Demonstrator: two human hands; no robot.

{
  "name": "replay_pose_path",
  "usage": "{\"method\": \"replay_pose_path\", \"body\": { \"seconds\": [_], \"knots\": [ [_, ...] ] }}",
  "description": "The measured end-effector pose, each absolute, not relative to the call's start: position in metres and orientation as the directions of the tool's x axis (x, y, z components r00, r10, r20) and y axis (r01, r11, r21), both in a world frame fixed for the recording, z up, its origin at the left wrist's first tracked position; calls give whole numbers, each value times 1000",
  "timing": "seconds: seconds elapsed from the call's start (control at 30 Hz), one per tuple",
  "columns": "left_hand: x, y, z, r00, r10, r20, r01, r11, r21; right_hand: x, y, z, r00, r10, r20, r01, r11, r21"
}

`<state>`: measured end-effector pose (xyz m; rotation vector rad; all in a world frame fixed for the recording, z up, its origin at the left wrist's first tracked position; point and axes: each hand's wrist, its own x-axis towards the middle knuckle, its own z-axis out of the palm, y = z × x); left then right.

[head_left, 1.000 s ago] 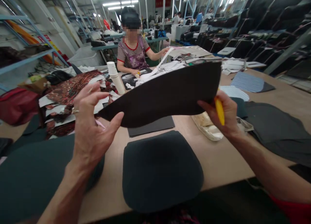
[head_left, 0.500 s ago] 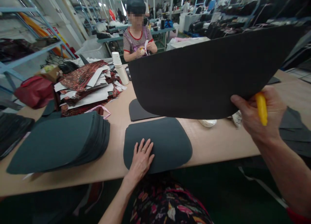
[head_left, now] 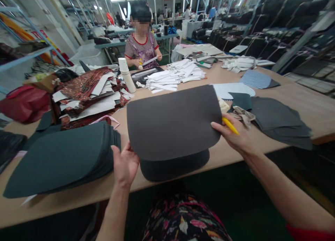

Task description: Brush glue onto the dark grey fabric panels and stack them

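Note:
A dark grey sheet panel (head_left: 174,124) with rounded corners is raised and tilted above the table. My right hand (head_left: 235,131) pinches its right edge, and a yellow pen-like tool (head_left: 230,126) is also tucked in that hand. At the panel's lower left edge is my left hand (head_left: 125,164), thumb standing apart, its fingers reaching the edge and partly hidden behind it. Under the raised panel lies another dark panel (head_left: 175,166), mostly covered. A thick stack of dark green panels (head_left: 60,153) lies to the left of my left hand.
Patterned fabric pieces (head_left: 89,91) are heaped at the left, beside stacked white cups (head_left: 127,75). White strips (head_left: 178,73) lie farther back, before a seated co-worker (head_left: 142,47). Grey panels (head_left: 280,119) and a crumpled cloth (head_left: 243,116) lie to the right on the table (head_left: 264,141).
The panel in my right hand has come down and left, over the panel on the table. My left hand has lifted off that lower panel and moved left to the raised panel's edge.

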<state>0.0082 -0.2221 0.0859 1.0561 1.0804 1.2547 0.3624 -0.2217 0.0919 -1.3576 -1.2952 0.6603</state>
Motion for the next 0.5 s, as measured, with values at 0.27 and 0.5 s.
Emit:
{"method": "replay_pose_path", "body": {
  "seconds": [0.27, 0.5],
  "knots": [
    [-9, -233, 67, -132, 985, -109, -33, 105, 994, 338, -238, 50, 277, 926, 258, 517, 83, -852],
    [-9, -232, 24, -151, 978, -146, 106, 162, 981, 330, -248, 16, 287, 923, 258, 660, 4, -751]
  ]
}}
